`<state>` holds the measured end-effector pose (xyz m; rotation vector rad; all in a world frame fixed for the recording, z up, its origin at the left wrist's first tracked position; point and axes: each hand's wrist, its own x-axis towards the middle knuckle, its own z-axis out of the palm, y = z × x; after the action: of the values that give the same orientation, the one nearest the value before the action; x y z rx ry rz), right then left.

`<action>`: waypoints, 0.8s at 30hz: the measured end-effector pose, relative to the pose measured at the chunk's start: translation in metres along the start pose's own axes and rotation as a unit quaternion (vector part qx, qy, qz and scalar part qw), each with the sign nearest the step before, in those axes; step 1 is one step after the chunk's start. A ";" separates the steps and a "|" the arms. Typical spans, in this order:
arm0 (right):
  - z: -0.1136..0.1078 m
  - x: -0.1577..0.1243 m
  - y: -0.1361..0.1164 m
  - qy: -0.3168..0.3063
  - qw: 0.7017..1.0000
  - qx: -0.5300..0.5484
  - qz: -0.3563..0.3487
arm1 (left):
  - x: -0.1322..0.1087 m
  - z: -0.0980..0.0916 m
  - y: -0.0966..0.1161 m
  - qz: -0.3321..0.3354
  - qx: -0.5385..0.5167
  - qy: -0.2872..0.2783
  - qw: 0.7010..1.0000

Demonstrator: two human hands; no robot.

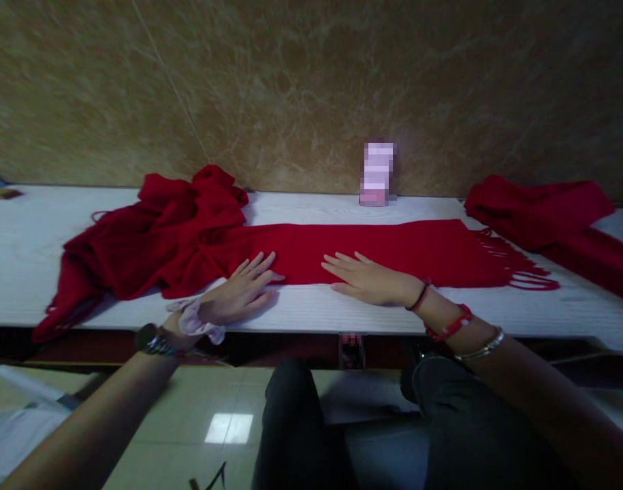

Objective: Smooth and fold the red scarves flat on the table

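A red scarf (382, 248) lies along a white wooden table, its right part flat and ending in a fringe, its left part heaped in loose folds. My left hand (244, 289) rests with fingers spread on the scarf's near edge, beside the folds. To its right, my right hand (370, 278) lies flat on the smooth part, fingers stretched out. Neither hand grips anything. Another red cloth (536, 211) lies bunched at the right, next to the fringe.
Behind the white table (301, 309) rises a brown marbled wall (311, 88). A blurred pink and white object (376, 173) stands against it. A brown item (2, 193) is at the far left. My legs are below the table's front edge.
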<state>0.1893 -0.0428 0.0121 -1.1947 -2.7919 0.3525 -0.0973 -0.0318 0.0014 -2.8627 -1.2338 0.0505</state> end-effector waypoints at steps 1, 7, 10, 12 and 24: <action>-0.003 0.003 0.000 0.004 1.000 -0.002 0.008 | 0.000 0.000 0.001 -0.002 0.001 0.001 1.000; 0.002 0.057 -0.029 0.050 0.998 -0.018 0.032 | -0.002 0.003 0.000 0.000 0.011 0.012 1.000; 0.014 0.068 -0.031 0.058 0.997 -0.021 0.056 | -0.002 0.004 -0.002 0.000 0.009 0.008 1.000; 0.018 0.057 -0.019 0.070 0.995 -0.034 0.066 | -0.002 0.005 -0.003 0.000 0.006 0.004 1.000; -0.013 -0.003 0.055 0.055 0.965 0.001 0.257 | 0.003 -0.004 0.002 -0.020 0.000 -0.035 0.999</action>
<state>0.2323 -0.0054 0.0109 -1.8673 -2.3508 0.3078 -0.0939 -0.0313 0.0051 -2.8581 -1.3014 0.1522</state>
